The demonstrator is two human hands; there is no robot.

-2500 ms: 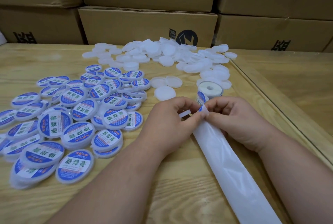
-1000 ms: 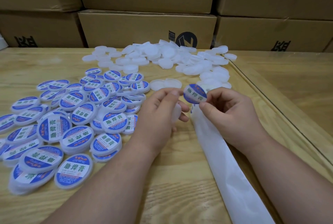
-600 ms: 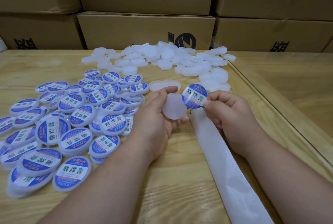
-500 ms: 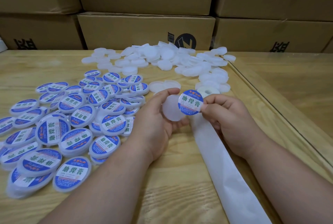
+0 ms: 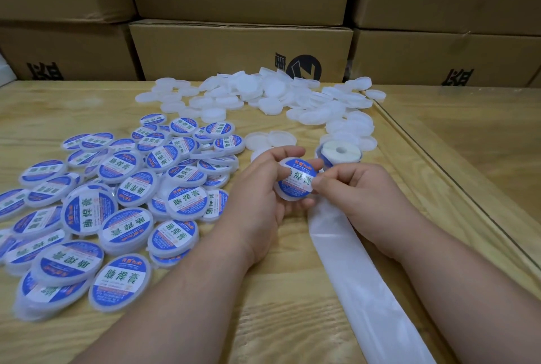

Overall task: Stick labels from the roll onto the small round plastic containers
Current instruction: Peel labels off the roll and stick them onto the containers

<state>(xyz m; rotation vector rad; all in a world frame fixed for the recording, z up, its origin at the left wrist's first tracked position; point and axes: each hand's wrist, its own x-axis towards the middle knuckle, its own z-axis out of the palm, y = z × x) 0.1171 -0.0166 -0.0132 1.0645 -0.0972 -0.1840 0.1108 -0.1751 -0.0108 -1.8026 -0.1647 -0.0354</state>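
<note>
Now container (image 5: 295, 182) between both hands

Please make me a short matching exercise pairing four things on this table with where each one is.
Things:
1. Label roll
2. Blank containers
3. Labelled containers
4. Backing strip

Places:
A. heaped at the left
B. trailing toward the camera under the right arm
C. piled at the back, by the boxes
D. just beyond the right hand

Pairs: 1-D, 2-C, 3-A, 4-B
</note>
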